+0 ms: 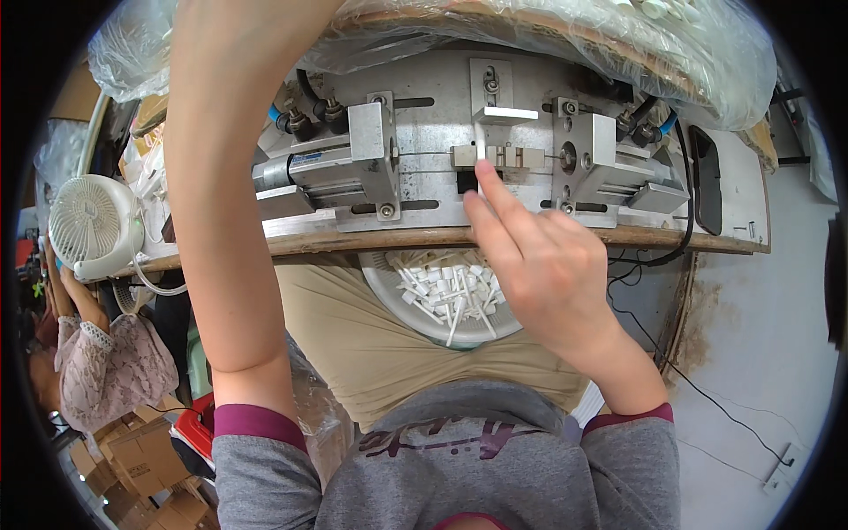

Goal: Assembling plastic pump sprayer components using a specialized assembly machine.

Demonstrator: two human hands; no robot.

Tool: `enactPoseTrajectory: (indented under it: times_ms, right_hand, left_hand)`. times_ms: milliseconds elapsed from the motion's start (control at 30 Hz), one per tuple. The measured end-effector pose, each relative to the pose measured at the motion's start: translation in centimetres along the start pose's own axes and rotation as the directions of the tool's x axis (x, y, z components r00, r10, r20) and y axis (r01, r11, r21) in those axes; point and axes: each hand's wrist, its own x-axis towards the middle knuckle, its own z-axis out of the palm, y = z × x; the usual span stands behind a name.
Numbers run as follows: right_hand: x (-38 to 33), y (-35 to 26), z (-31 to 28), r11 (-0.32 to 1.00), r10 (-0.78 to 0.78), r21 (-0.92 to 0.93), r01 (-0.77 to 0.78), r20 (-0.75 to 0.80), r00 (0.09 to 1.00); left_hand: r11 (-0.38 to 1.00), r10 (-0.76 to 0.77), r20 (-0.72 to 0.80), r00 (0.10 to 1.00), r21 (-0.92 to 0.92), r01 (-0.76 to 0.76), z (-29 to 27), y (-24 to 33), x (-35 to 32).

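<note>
My right hand (552, 265) reaches up to the middle of a metal fixture. Its fingertips are closed on the lower end of a thin white plastic stick (480, 141), which stands across a small notched metal block (521, 157). Just above the block is a pale flat bracket (505, 116). Metal cylinder units, left (373, 146) and right (587, 155), flank the block, each with a thin rod toward it. My left arm stretches far forward over the bench; its hand (256, 18) runs out at the top edge, fingers hidden.
A round bowl (382, 296) holding several white plastic pieces (450, 287) rests at my lap. A small white fan (95, 225) stands left, a dark phone (704, 181) right. Plastic-covered goods (565, 26) line the back. Another person's lace sleeve (115, 362) shows at left, near cardboard boxes (146, 455).
</note>
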Motion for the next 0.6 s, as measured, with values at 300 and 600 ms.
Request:
enactPoseTrajectory:
  times_ms: [300,600]
  right_hand:
    - [1.4,0.2,-0.6,0.999,-0.038,-0.011,0.039,0.063,0.997]
    - [6.3,5.5,-3.3,0.902,0.150,0.431,-0.030,-0.246,0.958]
  left_hand:
    - [0.847,-0.174,-0.091,0.981,-0.521,0.102,-2.2,-0.7,-2.6]
    - [0.909,-0.029,0.316,0.948,-0.387,0.157,-3.0,4.7,-10.4]
